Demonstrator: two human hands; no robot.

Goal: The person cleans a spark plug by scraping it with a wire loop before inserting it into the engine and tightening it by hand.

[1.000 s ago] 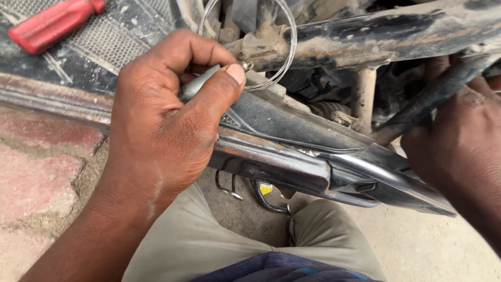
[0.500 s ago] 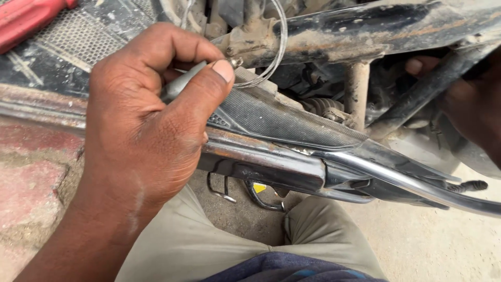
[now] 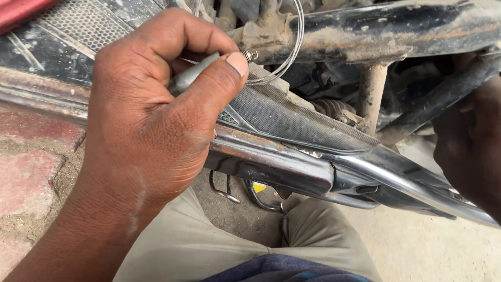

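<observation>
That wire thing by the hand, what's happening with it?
A person crouches beside a dirty motorbike frame. Their left hand pinches the grey sleeve of a thin wire cable between thumb and fingers, with its small metal end against the frame. The bare wire loops up behind it. Their right hand reaches in at the right edge, by a dark bar; what it grips is hidden.

left hand [image 3: 151,120] pinches a cable end [image 3: 201,70] in front of the frame tube [image 3: 376,31]; footrest bar [image 3: 292,167] below, right hand [image 3: 472,141] at far right, knees beneath
</observation>
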